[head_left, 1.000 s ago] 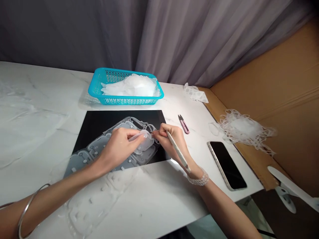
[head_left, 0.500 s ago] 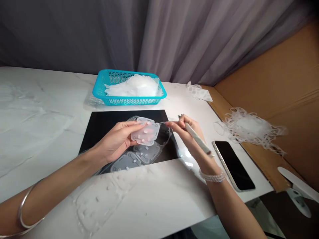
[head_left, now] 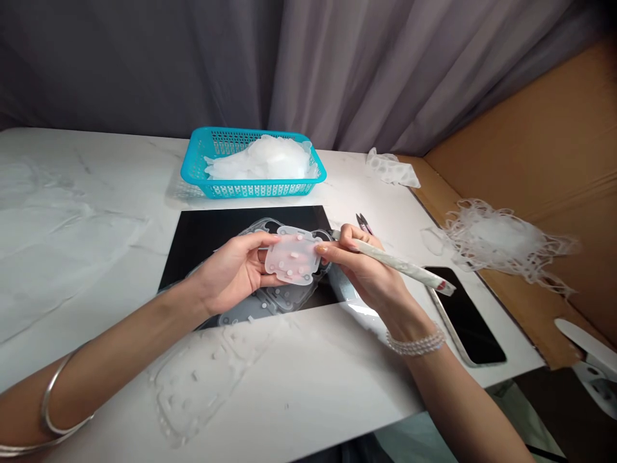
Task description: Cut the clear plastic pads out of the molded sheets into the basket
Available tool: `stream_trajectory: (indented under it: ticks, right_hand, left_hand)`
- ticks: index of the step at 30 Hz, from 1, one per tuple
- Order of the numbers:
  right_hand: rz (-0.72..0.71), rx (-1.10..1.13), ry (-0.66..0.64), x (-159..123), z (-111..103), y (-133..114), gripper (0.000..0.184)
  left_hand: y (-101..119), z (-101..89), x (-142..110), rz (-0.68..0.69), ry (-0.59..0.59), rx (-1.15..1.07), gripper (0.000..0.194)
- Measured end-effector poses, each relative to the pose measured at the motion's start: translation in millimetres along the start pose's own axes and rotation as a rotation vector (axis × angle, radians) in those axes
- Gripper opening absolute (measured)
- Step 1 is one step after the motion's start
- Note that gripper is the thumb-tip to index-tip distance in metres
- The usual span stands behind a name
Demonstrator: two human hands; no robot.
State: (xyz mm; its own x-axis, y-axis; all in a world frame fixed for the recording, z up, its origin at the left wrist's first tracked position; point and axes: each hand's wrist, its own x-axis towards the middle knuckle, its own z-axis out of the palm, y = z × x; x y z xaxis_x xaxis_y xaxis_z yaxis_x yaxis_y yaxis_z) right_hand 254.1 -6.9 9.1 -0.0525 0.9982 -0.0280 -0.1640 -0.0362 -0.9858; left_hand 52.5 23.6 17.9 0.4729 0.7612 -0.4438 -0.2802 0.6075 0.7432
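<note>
My left hand (head_left: 236, 270) grips a small translucent silicone pad (head_left: 294, 256) with raised studs, held up above the black mat (head_left: 207, 235). My right hand (head_left: 361, 267) pinches the pad's right edge and also holds a white pen-like tool (head_left: 409, 267) that points out to the right. Under both hands a long translucent silicone sheet (head_left: 250, 308) of joined pads lies across the mat and onto the white table (head_left: 308, 386).
A turquoise basket (head_left: 253, 164) full of translucent pieces stands behind the mat. Small snips (head_left: 362, 222) lie right of the mat, with a phone (head_left: 470, 315) nearer me. A pile of trimmed silicone scraps (head_left: 501, 241) rests on brown cardboard (head_left: 530, 161) at right; another scrap (head_left: 391, 169) lies behind.
The single pad came away from the sheet and was lifted and turned flat toward me. Both hands rose slightly, and the tool swung outward to the right.
</note>
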Motion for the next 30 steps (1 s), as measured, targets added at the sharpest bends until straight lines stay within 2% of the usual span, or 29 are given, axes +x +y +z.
stream_trajectory:
  ticks: [2,4,7,8,10,12,13,18,20,23,30]
  right_hand:
    - [-0.009,-0.01,0.008,0.1,-1.6,-1.1,0.045]
    - [-0.072,-0.077,0.071,0.2,-3.1,-1.3,0.044]
    - [-0.288,-0.305,0.257,-1.9,-1.0,1.1,0.045]
    - [-0.355,-0.393,0.271,-3.4,1.3,2.4,0.045]
    - [-0.421,-0.524,0.152,-7.2,7.2,4.4,0.043]
    - [-0.41,-0.56,-0.016,-10.4,12.0,4.2,0.041]
    - [-0.402,-0.547,-0.034,-11.0,12.9,3.0,0.041]
    - [-0.334,-0.356,0.297,-3.0,1.0,-2.6,0.041]
    - [-0.249,-0.281,0.283,1.7,-4.9,-0.5,0.04]
    - [-0.151,-0.191,0.188,5.4,-7.1,5.5,0.039]
    - [-0.09,-0.137,0.099,2.0,4.6,13.7,0.041]
  left_hand:
    - [-0.4,-1.2,1.2,-0.007,-0.007,-0.003,0.032]
    - [-1.5,-2.3,2.1,0.006,0.013,-0.033,0.041]
    - [-4.1,-2.0,1.9,0.025,0.076,-0.113,0.055]
    - [-5.0,-1.4,1.4,0.012,0.069,-0.142,0.058]
    - [-6.0,0.3,0.3,-0.037,0.008,-0.2,0.062]
    - [-6.0,1.6,-0.4,-0.068,-0.057,-0.244,0.064]
    - [-5.7,1.9,-0.4,-0.071,-0.069,-0.257,0.064]
    - [-2.8,1.4,-0.1,-0.08,-0.042,-0.282,0.065]
    - [-2.4,1.3,-0.5,-0.082,-0.049,-0.283,0.065]
    - [-2.7,1.6,-1.2,-0.083,-0.07,-0.279,0.065]
    - [-4.1,3.8,-1.0,-0.096,-0.1,-0.279,0.066]
